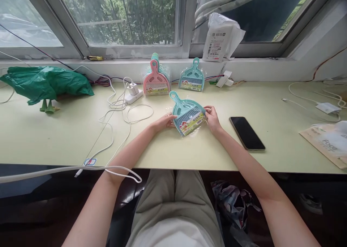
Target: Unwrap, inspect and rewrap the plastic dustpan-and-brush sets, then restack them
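A small teal dustpan-and-brush set (187, 113) in clear plastic wrap lies on the pale green table (189, 153), handle pointing to the far left. My left hand (165, 122) pinches its left edge. My right hand (212, 118) grips its right corner. Behind it, against the wall, stand a pink set (156, 80) with more sets stacked behind it, and a teal set (192, 77).
A black phone (247, 133) lies to the right of my right hand. White charger cables (121, 109) and a plug sprawl at left. A green plastic bag (45, 82) sits far left. A paper package (329, 144) lies far right. A white parcel (221, 39) rests on the sill.
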Demonstrator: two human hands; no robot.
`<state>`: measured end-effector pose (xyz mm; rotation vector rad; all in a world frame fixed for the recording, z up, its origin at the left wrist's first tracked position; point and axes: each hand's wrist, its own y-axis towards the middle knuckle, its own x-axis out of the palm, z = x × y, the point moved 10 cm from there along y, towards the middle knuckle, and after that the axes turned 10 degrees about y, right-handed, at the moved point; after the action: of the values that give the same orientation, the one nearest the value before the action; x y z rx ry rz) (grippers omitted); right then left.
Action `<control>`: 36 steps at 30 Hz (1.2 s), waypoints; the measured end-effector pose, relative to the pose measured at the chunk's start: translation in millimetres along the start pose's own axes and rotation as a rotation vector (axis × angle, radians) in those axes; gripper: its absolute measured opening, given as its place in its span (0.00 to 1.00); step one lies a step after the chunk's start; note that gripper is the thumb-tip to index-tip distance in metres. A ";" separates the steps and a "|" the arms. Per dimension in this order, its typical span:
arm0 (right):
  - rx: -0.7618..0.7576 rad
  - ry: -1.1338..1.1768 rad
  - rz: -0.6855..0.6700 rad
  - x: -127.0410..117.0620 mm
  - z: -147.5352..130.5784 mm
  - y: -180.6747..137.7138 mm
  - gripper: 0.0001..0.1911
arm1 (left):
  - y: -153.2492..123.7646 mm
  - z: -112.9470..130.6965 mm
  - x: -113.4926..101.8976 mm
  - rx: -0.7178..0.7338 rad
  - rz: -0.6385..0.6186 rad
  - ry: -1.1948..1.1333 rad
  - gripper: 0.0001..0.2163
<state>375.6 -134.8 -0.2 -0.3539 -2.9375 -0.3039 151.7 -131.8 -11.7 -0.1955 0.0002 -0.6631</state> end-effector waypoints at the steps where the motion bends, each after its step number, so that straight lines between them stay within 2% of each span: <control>1: -0.050 -0.100 -0.019 2.0 -8.3 -1.8 0.11 | -1.4 -1.2 -1.4 0.001 0.008 -0.023 0.17; 4: -0.328 -0.462 -0.079 16.6 -48.6 -17.1 0.15 | -2.8 -0.6 -4.2 0.017 0.050 -0.088 0.15; 6: -0.462 -0.613 -0.181 36.0 -65.4 -32.4 0.13 | -2.8 3.1 -7.5 0.038 0.091 -0.117 0.14; 8: -0.480 -0.663 -0.350 58.4 -64.0 -45.3 0.10 | -3.4 9.2 -13.2 0.075 0.140 -0.144 0.15; 10: -0.440 -0.637 -0.491 75.3 -54.0 -53.8 0.16 | -5.5 16.5 -21.2 0.123 0.197 -0.169 0.17; 11: -0.417 -0.601 -0.519 79.5 -49.3 -55.2 0.19 | -7.0 19.8 -25.2 0.144 0.225 -0.179 0.18; 14: -0.312 -0.422 -0.449 74.6 -38.0 -45.8 0.23 | -10.9 26.4 -31.3 0.179 0.260 -0.173 0.21; 17: -0.132 -0.198 -0.339 58.8 -22.1 -29.8 0.23 | -12.3 28.1 -27.1 0.188 0.219 -0.143 0.24; 19: -0.044 -0.079 -0.265 47.4 -14.2 -21.0 0.23 | -11.9 26.7 -19.7 0.178 0.156 -0.118 0.25; 22: -0.002 0.034 -0.167 32.2 -11.2 -12.9 0.25 | -11.3 22.7 -3.3 0.136 0.008 -0.069 0.26; 25: 0.053 0.095 -0.139 25.7 -8.7 -11.4 0.26 | -13.1 20.1 9.3 0.095 -0.104 0.005 0.24; 27: 0.105 0.120 -0.140 24.5 -6.0 -12.9 0.26 | -14.4 19.3 13.0 0.082 -0.136 0.076 0.23; 32: 0.149 0.141 -0.156 23.8 -5.1 -15.2 0.30 | -11.8 14.7 2.9 0.070 -0.094 0.171 0.23; 36: 0.159 0.159 -0.116 19.8 -5.0 -13.8 0.32 | -6.2 15.0 -20.6 0.099 0.016 0.154 0.23</control>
<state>353.9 -144.8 5.8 -0.1310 -2.8058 -0.1064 132.6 -121.2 2.8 -0.0489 0.1166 -0.6597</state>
